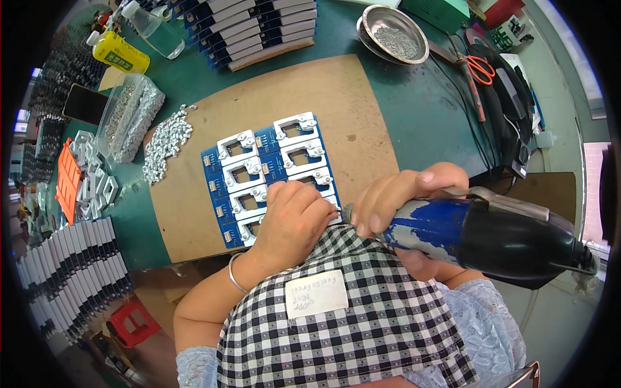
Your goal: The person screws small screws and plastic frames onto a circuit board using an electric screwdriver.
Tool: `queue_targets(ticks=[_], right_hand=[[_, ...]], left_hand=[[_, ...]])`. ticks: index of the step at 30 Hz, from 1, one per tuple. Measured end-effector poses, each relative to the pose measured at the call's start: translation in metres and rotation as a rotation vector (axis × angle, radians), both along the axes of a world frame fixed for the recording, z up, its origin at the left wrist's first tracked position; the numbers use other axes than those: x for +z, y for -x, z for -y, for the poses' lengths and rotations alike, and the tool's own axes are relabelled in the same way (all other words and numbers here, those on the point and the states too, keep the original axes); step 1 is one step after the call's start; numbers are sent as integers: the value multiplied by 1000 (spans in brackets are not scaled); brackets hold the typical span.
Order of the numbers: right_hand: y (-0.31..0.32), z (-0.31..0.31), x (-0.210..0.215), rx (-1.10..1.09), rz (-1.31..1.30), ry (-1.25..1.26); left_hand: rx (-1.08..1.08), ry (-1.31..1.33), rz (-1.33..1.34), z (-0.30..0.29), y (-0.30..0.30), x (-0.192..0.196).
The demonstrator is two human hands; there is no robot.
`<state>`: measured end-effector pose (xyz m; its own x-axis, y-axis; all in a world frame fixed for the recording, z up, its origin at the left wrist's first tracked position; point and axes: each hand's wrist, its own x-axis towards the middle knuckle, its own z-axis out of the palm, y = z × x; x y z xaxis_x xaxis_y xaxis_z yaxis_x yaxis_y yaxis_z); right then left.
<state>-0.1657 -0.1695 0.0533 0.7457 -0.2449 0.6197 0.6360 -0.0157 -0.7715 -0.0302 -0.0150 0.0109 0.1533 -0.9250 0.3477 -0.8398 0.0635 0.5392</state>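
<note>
My right hand [404, 200] is wrapped round a power screwdriver [491, 236] with a worn blue and black body, held nearly level with its tip pointing left. At that tip, the fingers of my left hand [294, 216] are pinched together; what they hold, if anything, is hidden. Both hands are over the near right corner of a blue circuit board panel [217, 200]. White plastic frames [229, 178] sit on the panel in two columns, with small screws or round fittings on them. My left hand covers part of the nearest frames.
The panel lies on a brown board [349, 97] on the green table [414, 97]. Left are loose small white parts [167, 142], a clear tub [123, 123] and an orange tray [67, 181]. Farther back are stacked boards [252, 32], a metal bowl of screws [396, 42] and a soldering iron [477, 97].
</note>
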Motion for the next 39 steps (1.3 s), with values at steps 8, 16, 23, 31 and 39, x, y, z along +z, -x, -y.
queue_targets(ticks=[8, 16, 23, 31, 39], right_hand=[[-4, -11, 6, -76, -68, 50], [-10, -11, 22, 27, -211, 161], [-15, -21, 22, 21, -246, 172], [-29, -2, -9, 111, -39, 58], [-1, 31, -6, -295, -19, -274]], left_hand=[[-6, 7, -5, 0, 0, -2], [-3, 79, -50, -1, 0, -7], [-8, 103, -41, -2, 0, -11], [30, 134, -36, -7, 3, -9], [326, -9, -24, -82, -44, 8]])
